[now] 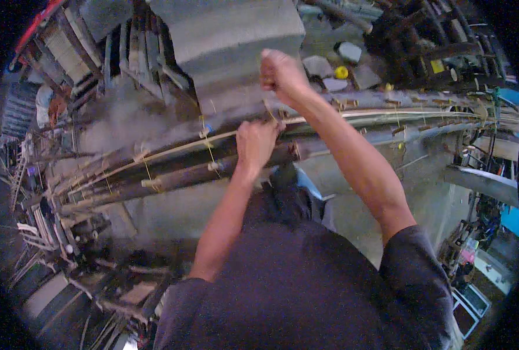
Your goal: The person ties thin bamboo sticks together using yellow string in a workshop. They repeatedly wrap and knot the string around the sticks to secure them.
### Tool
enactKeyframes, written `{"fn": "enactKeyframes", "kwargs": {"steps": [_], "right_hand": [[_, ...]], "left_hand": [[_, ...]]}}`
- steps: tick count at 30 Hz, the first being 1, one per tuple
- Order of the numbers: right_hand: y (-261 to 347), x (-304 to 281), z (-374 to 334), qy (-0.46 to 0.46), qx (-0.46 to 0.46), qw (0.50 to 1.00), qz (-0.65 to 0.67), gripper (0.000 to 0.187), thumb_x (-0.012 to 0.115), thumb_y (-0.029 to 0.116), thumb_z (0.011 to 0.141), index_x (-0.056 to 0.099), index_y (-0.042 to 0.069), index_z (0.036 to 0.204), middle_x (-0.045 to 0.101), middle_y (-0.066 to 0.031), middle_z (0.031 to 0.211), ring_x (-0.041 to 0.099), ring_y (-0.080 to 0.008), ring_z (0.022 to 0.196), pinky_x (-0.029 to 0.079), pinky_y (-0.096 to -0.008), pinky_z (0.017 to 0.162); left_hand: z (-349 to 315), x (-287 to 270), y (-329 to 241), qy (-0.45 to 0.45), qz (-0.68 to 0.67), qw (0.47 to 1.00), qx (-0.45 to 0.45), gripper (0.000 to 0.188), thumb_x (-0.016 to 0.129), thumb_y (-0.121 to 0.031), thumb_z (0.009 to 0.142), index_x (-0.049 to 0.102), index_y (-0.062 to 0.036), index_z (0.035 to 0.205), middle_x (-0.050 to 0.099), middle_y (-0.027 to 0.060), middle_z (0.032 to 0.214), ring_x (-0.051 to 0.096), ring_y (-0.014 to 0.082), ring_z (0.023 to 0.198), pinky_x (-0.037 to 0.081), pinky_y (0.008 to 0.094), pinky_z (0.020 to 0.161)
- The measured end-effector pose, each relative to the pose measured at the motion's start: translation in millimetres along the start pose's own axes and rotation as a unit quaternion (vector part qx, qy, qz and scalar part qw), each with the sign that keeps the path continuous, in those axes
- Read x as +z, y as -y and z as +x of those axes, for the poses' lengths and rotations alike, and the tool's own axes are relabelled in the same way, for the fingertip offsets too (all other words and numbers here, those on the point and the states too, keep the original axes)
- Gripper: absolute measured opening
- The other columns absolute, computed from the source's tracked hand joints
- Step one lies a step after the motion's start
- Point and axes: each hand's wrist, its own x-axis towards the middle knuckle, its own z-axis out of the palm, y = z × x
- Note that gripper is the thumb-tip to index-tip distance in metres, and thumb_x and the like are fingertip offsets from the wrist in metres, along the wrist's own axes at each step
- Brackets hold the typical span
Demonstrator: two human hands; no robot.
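A bundle of long, thin pale strips (382,113) runs lengthwise between two dark poles, a far pole (236,118) and a near pole (183,173). My left hand (256,143) is closed over the strips at the middle, its fingertips by the far pole. Beyond it, my right hand (281,73) is raised in a fist above the far pole; what it holds, if anything, is hidden. A short length of yellow string (269,109) shows between the two hands. More yellow strings, such as a yellow tie (210,150), cross the strips to small pegs on the poles.
Past the far pole stand a broad grey block (236,38) and a small yellow round object (341,73) among pale blocks. Wooden frames (75,49) crowd the far left. A grey beam (484,182) juts in at the right, and dark timber (125,286) lies at the lower left.
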Motion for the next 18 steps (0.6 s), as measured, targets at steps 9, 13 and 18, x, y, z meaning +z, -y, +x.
{"fn": "enactKeyframes", "kwargs": {"steps": [9,13,18], "right_hand": [[-89.4,1.8,-184.6,0.317,-0.144,0.817,-0.459,0.021,0.06,0.026,0.086,0.061,0.006,0.079,0.062,-0.015,0.08,0.063,-0.0293,0.09,0.051,-0.0446,0.08],[-14.4,-64.4,-150.1,0.052,-0.33,0.754,-0.565,0.025,0.066,0.013,0.073,0.063,0.008,0.098,0.062,-0.0091,0.102,0.061,-0.0285,0.093,0.052,-0.038,0.078],[18.3,-45.9,-149.9,0.062,-0.318,0.756,-0.569,0.025,0.065,0.007,0.071,0.066,0.01,0.096,0.064,-0.0053,0.082,0.063,-0.0266,0.072,0.052,-0.0375,0.064]], "left_hand": [[25.1,-43.9,-16.6,0.014,-0.424,0.904,-0.057,0.037,0.052,-0.033,0.097,0.067,-0.0014,0.086,0.068,0.0071,0.081,0.064,0.0164,0.08,0.048,0.0295,0.078],[111.4,-19.4,16.1,0.072,-0.373,0.913,-0.149,0.033,0.053,-0.033,0.093,0.062,-0.0012,0.086,0.058,0.008,0.069,0.053,0.015,0.065,0.041,0.033,0.058],[122.8,-4.0,43.8,0.132,-0.056,0.985,-0.092,0.037,0.052,-0.036,0.09,0.065,-0.0015,0.096,0.067,0.0175,0.081,0.066,0.0303,0.077,0.05,0.04,0.069]]}}
